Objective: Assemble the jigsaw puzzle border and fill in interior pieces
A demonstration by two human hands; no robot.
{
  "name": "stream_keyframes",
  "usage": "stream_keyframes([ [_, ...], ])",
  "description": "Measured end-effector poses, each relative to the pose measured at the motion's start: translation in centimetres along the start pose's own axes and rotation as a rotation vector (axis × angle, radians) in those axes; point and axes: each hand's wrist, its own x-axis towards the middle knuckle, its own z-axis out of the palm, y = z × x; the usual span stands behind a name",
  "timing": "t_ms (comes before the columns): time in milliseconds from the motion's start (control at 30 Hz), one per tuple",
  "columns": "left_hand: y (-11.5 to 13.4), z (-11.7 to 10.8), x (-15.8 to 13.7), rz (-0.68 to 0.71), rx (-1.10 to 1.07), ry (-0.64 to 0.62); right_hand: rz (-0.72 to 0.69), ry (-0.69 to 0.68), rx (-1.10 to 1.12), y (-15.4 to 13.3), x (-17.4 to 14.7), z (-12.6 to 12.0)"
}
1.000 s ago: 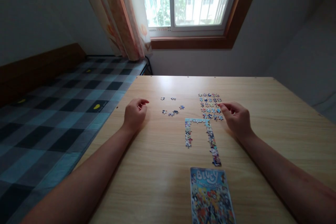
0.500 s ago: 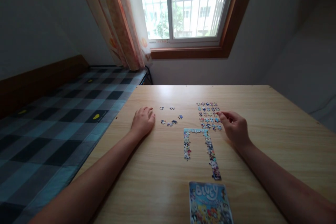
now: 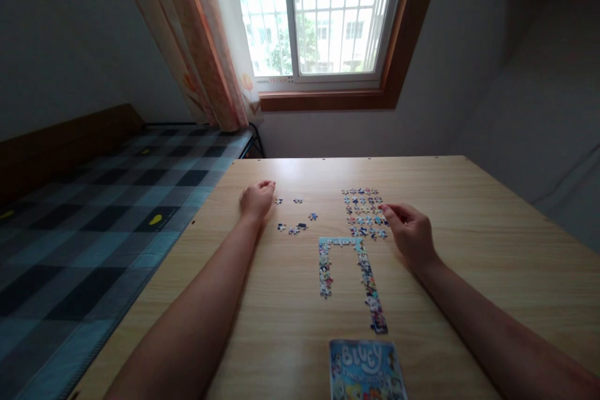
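Note:
Curled closed, my left hand [image 3: 257, 199] is on the left of the table, just beside a few loose puzzle pieces [image 3: 297, 201]. Whether its fingers hold anything is hidden. My right hand [image 3: 412, 231] is pinched at the right edge of a block of loose puzzle pieces [image 3: 362, 220] laid out in rows; what lies between thumb and finger is too small to make out. Nearer to me is a joined puzzle border [image 3: 325, 270], with a top strip, a shorter left side and a longer right side.
A picture box or card [image 3: 368, 369] marked "Bluey" lies at the table's near edge. The wooden table [image 3: 487, 250] reaches towards a window [image 3: 335, 12] with a curtain [image 3: 206, 44]. Along the left stands a bed with a checked cover [image 3: 94, 231].
My left hand has gone from lying flat with fingers stretched to curled shut, slightly farther away. My right hand stays pinched by the rows. The whole view has shifted a little.

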Motion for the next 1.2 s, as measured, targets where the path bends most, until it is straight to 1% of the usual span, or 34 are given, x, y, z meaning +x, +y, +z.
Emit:
stream_keyframes([
  [167,1.0,-0.5,-1.2,0.154,-0.01,0.005,0.014,-0.001,0.012,-0.1,0.0,-0.1],
  [300,2.4,-2.0,-1.6,0.284,0.027,0.16,0.015,-0.002,0.0,-0.2,-0.1,-0.2],
  [333,2.9,-2.6,-1.7,0.312,0.041,0.179,0.015,-0.002,0.0,-0.2,-0.1,-0.2],
  [367,3.4,-3.2,-1.8,0.328,0.056,0.165,0.015,-0.004,-0.001,-0.3,-0.2,-0.3],
  [500,5.7,-5.6,-2.4,0.302,0.155,-0.121,0.02,-0.001,0.0,-0.4,-0.2,-0.3],
  [600,6.9,-7.5,-2.9,0.287,0.217,-0.175,0.026,0.001,-0.001,-0.4,-0.2,-0.3],
  [667,7.4,-8.6,-3.2,0.292,0.249,-0.258,0.025,0.0,-0.007,-0.5,-0.2,-0.3],
  [767,7.8,-9.4,-3.9,0.296,0.323,-0.457,0.014,-0.001,-0.017,-0.5,-0.2,-0.4],
  [867,8.1,-9.1,-4.7,0.332,0.384,-0.616,0.005,-0.005,-0.017,-0.5,-0.2,-0.4],
  [933,8.2,-8.6,-5.2,0.394,0.405,-0.673,0.01,-0.012,-0.016,-0.4,-0.2,-0.4],
  [1033,8.3,-7.7,-5.8,0.464,0.438,-0.717,0.02,-0.017,-0.008,-0.3,-0.2,-0.4],
  [1200,8.3,-7.0,-6.1,0.491,0.483,-0.712,0.007,-0.016,0.017,-0.2,-0.2,-0.3],
])
